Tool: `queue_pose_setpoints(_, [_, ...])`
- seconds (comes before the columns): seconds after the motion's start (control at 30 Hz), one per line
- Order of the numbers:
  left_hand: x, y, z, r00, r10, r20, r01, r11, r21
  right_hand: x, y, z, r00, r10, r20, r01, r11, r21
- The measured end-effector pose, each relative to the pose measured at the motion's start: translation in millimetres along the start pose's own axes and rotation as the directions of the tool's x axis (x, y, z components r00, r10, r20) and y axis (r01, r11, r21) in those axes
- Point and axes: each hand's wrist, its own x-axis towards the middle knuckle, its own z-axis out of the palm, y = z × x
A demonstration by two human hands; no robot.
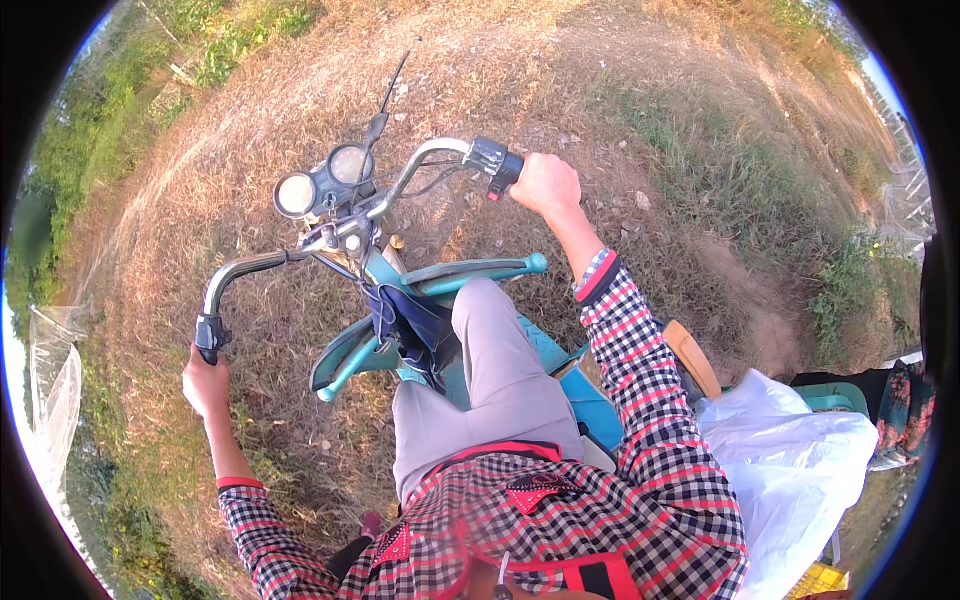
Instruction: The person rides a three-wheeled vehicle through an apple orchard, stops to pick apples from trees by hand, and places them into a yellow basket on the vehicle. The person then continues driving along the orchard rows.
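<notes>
My left hand (205, 385) is wrapped around the left grip of a chrome handlebar (247, 265). On the other side my right hand (551, 182) closes over the right grip, beside a switch housing (487, 156) with a red button. Two round gauges (321, 177) and a key with a ring sit at the middle of the bar. The bar belongs to a turquoise three-wheeler or scooter, whose leg guard (480, 274) shows in front of my knees. A dark blue cloth bag (416, 326) hangs below the steering column. Both grips are mostly hidden under my fingers.
Dry grass (480, 82) and bare soil surround the vehicle, with green bushes (105, 135) at the left. White plastic sheeting (780, 442) bulges behind my right arm, near a tan curved backrest (690, 358). A yellow crate (819, 581) shows below it. Netting (56, 382) stands at far left.
</notes>
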Motion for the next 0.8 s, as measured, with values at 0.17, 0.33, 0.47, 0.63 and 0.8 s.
queue_pose_setpoints(0.17, [-15.0,-65.3,28.9,0.999,-0.045,0.015,0.045,0.998,-0.037,-59.6,-58.2,12.8,1.0,-0.022,-0.022,0.021,0.999,-0.031])
queue_pose_setpoints(0.33, [-15.3,-124.4,52.5,1.0,-0.008,-0.03,0.005,0.995,-0.102,-113.9,-86.8,29.2,0.996,0.023,-0.086,-0.029,0.997,-0.072])
queue_pose_setpoints(0.47, [-19.8,-136.0,56.7,0.997,-0.023,-0.072,0.019,0.999,-0.048,-135.0,-81.3,42.3,0.996,-0.071,-0.058,0.074,0.996,0.04])
queue_pose_setpoints(0.63, [-29.3,-138.3,64.0,0.998,-0.003,-0.069,-0.002,0.998,-0.068,-161.0,-59.2,32.9,0.995,-0.033,-0.093,0.037,0.999,0.037])
queue_pose_setpoints(0.8, [-5.0,-157.9,73.2,0.995,0.013,-0.097,-0.018,0.999,-0.049,-173.1,-71.1,41.1,0.993,-0.006,-0.117,0.013,0.998,0.057])
